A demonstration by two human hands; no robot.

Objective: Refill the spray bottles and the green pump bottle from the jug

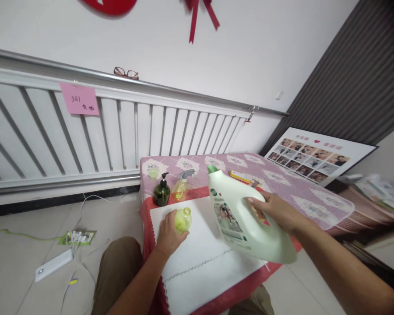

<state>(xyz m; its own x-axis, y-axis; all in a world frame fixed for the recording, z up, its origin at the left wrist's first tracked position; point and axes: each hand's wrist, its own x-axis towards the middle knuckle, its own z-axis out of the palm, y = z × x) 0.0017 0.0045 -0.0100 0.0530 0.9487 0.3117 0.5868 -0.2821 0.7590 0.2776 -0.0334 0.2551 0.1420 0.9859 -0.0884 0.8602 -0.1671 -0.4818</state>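
My right hand grips the handle of a large pale green detergent jug, which is tilted with its green spout toward the upper left. A small yellow-green bottle with an uncapped neck is in my left hand, over the white cloth. The jug's spout is apart from the bottle's neck, higher up and to the right. Behind my left hand stand a dark green pump bottle and a clear yellowish spray bottle with a grey trigger head.
A red cloth lies under the white one on the flowered tabletop. Behind the jug is a yellow box. A radiator lines the wall. A power strip and a white power bank lie on the floor, left.
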